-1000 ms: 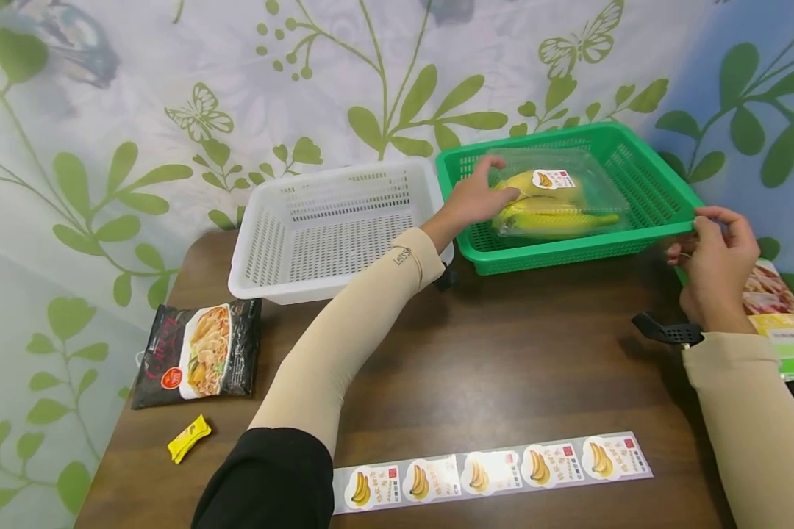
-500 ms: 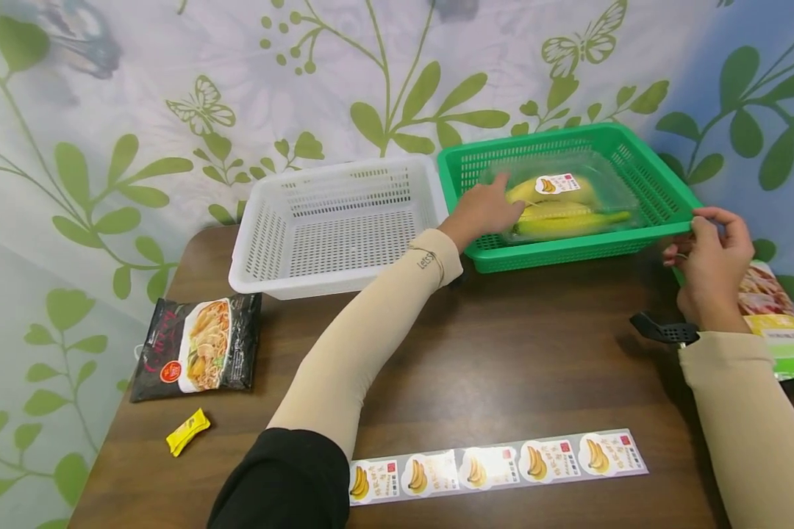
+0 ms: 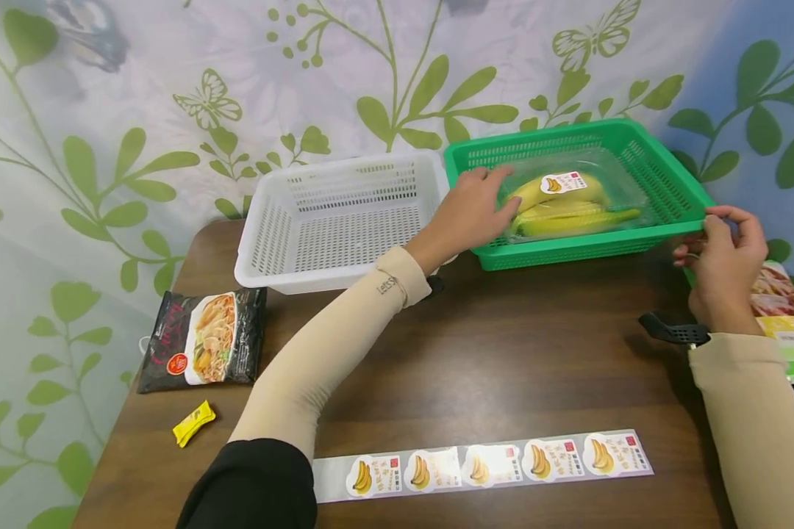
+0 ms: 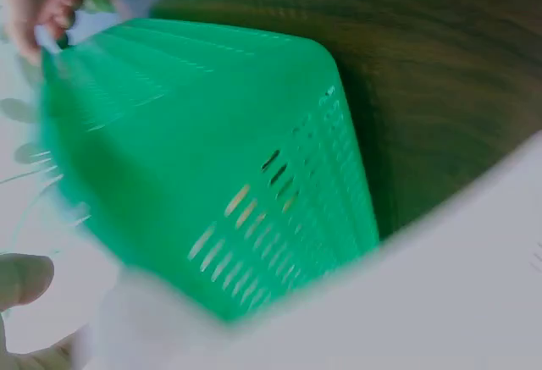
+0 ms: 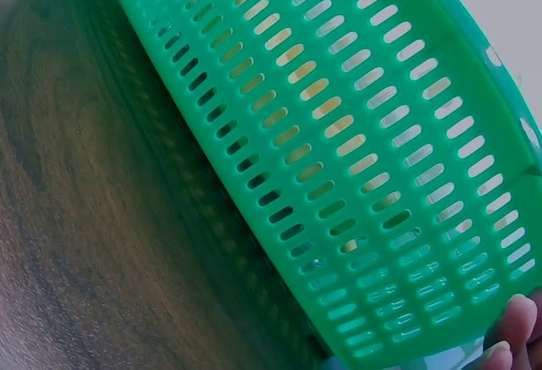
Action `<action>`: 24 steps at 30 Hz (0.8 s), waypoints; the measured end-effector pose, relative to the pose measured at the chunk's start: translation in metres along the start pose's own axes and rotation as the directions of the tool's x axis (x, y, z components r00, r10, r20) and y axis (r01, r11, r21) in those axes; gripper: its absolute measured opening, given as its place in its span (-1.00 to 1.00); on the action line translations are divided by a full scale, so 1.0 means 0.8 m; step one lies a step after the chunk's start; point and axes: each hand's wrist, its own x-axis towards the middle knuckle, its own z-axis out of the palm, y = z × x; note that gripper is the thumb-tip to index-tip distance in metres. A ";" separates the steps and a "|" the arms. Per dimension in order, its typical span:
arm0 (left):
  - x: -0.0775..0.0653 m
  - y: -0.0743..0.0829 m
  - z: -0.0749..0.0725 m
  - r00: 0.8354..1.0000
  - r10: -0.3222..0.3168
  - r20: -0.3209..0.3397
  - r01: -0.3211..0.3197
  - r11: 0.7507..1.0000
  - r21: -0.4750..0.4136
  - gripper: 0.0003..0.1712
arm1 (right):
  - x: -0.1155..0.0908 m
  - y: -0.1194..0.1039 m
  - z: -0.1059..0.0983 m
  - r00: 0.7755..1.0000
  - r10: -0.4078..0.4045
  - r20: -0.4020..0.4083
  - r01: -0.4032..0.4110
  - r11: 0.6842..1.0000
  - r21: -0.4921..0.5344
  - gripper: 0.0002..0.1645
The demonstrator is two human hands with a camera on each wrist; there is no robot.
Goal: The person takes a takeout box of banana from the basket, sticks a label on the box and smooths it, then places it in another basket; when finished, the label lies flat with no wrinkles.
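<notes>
In the head view a clear plastic box of bananas (image 3: 559,207), with a banana label on its lid, lies inside a green basket (image 3: 572,248). My left hand (image 3: 474,209) is over the basket's left rim, its fingers loosely extended beside the box's left end. In the left wrist view the thumb (image 4: 27,278) stands apart from the basket wall. With thumb and fingers, my right hand (image 3: 729,261) pinches the basket's front right corner. Only fingertips (image 5: 514,326) of that hand show in the right wrist view, at the rim.
A white basket (image 3: 344,279) stands left of the green one. At the left lie a black noodle packet (image 3: 205,342) and a small yellow packet (image 3: 194,424). A banana sticker strip (image 3: 483,466) lies in front. Another food bag (image 3: 789,316) is beyond my right arm.
The banana box has shifted slightly right in the green basket. My left hand has let go of its left end and drawn back left. The right hand keeps its hold on the corner.
</notes>
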 end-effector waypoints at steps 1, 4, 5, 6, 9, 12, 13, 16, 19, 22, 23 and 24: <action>-0.010 -0.004 -0.007 1.000 0.016 -0.019 -0.017 1.000 -0.019 -0.33 | 0.001 -0.001 0.000 1.000 -0.002 0.001 0.002 1.000 -0.005 -0.78; -0.045 -0.019 -0.026 0.997 0.023 -0.073 -0.028 0.997 -0.066 -0.36 | 0.004 0.000 0.000 1.000 -0.012 -0.004 0.012 1.000 -0.029 -0.78; -0.057 -0.025 -0.031 0.995 0.023 -0.095 -0.031 0.996 -0.080 -0.37 | 0.005 0.000 0.000 1.000 -0.019 -0.009 0.019 0.999 -0.046 -0.78; -0.070 -0.030 -0.035 0.994 0.018 -0.112 -0.029 0.995 -0.094 -0.39 | 0.005 0.001 -0.001 0.999 -0.027 -0.017 0.026 0.998 -0.064 -0.78; -0.110 -0.049 -0.038 0.988 0.010 -0.156 -0.032 0.989 -0.142 -0.43 | 0.004 0.000 -0.007 0.998 -0.043 -0.039 0.038 0.989 -0.140 -0.78; -0.152 -0.070 -0.034 0.983 -0.009 -0.182 -0.029 0.979 -0.203 -0.45 | 0.000 -0.004 -0.015 0.999 -0.038 -0.035 0.031 0.980 -0.194 -0.78; -0.166 -0.077 -0.033 0.982 -0.019 -0.189 -0.025 0.974 -0.224 -0.45 | -0.001 -0.005 -0.017 0.999 -0.034 -0.031 0.027 0.977 -0.212 -0.79; -0.207 -0.099 -0.030 0.976 -0.055 -0.211 -0.003 0.964 -0.268 -0.44 | -0.004 -0.011 -0.020 0.999 -0.035 -0.013 0.029 0.938 -0.346 -0.79; -0.242 -0.117 -0.032 0.966 -0.090 -0.245 0.021 0.962 -0.271 -0.44 | -0.009 -0.017 -0.018 0.996 -0.084 0.034 0.084 0.727 -0.682 -0.63; -0.272 -0.130 -0.034 0.950 -0.124 -0.287 0.045 0.963 -0.265 -0.45 | -0.014 -0.027 -0.011 0.980 -0.177 0.090 0.146 0.331 -0.932 -0.41; -0.280 -0.133 -0.035 0.945 -0.138 -0.298 0.056 0.962 -0.267 -0.45 | -0.015 -0.030 -0.008 0.971 -0.211 0.110 0.161 0.239 -0.958 -0.35; -0.288 -0.134 -0.036 0.939 -0.153 -0.308 0.069 0.961 -0.269 -0.45 | -0.017 -0.035 -0.004 0.964 -0.239 0.119 0.162 0.169 -0.972 -0.31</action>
